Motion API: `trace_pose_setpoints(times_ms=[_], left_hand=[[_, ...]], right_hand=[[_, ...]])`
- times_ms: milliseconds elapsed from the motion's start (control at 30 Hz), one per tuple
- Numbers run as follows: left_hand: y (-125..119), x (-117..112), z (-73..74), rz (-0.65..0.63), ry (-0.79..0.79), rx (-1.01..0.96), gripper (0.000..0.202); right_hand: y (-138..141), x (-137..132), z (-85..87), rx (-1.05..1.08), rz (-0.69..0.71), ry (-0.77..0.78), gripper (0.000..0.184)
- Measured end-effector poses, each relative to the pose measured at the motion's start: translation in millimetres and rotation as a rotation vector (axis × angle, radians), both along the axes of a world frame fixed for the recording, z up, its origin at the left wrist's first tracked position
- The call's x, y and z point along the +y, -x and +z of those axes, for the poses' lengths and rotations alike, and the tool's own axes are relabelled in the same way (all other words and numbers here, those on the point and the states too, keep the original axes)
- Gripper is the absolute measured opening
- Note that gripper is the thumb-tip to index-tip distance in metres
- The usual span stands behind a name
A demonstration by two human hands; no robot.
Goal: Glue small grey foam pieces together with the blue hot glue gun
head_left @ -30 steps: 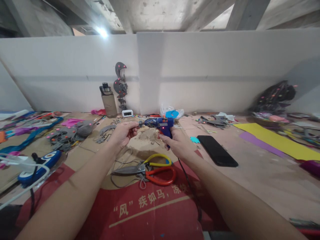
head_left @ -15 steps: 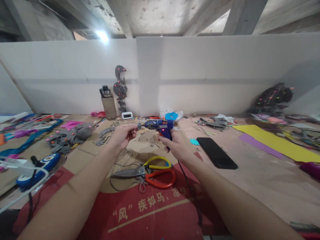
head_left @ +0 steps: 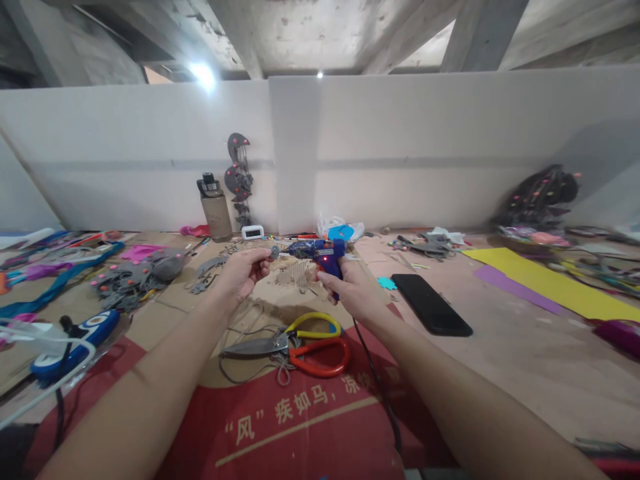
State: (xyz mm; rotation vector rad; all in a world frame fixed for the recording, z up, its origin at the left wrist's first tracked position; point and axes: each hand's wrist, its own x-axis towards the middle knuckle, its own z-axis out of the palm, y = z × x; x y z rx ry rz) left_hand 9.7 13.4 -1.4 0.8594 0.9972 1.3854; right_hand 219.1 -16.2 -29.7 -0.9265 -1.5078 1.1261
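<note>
From my station I read both hands as occupied. The right hand (head_left: 350,283) is wrapped around the grip of a blue glue gun (head_left: 320,249), its nozzle directed leftward and a red indicator lit on its body. The left hand (head_left: 249,270) pinches a small grey piece (head_left: 275,252) between thumb and fingertips, just at the nozzle; I cannot tell whether nozzle and piece touch. Both items are held above the middle of the worktop, in front of the white partition (head_left: 400,133).

A black cord (head_left: 367,360) runs from below the gun toward the near edge. Between the forearms, scissors (head_left: 281,343) with one yellow and one red handle lie on grey string (head_left: 284,375), blades pointing left. Red printed cardboard (head_left: 300,433) lies nearest me. Right of the right hand I note a turquoise cutout (head_left: 387,283), then a black phone (head_left: 430,303) lying flat. A bottle (head_left: 217,217) stands upright near the partition, beside a small white clock (head_left: 253,232).
</note>
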Motion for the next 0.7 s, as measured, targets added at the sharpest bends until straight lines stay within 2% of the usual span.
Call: trace_pose_setpoints(times_ms=[233, 333, 400, 533, 700], left_hand=[[2.7, 4.5, -7.1, -0.005, -0.013, 0.05, 0.004], [2.9, 6.5, -11.0, 0.03, -0.021, 0.101, 0.008], [3.1, 8.1, -13.2, 0.053, -0.034, 0.107, 0.008], [1.7, 9.2, -15.3, 0.013, -0.038, 0.098, 0.008], [-5.3, 4.6, -15.7, -0.098, -0.062, 0.098, 0.01]], right_hand=[[-1.2, 2.2, 3.3, 0.244, 0.086, 0.115, 0.034], [-3.5, 6.1, 1.7, 0.217, 0.049, 0.14, 0.027], [-5.7, 9.9, -1.7, 0.045, -0.019, 0.166, 0.019], [-12.0, 17.3, -13.3, -0.528, -0.221, 0.14, 0.018], [-23.7, 22.8, -20.9, -1.235, -0.534, -0.064, 0.05]])
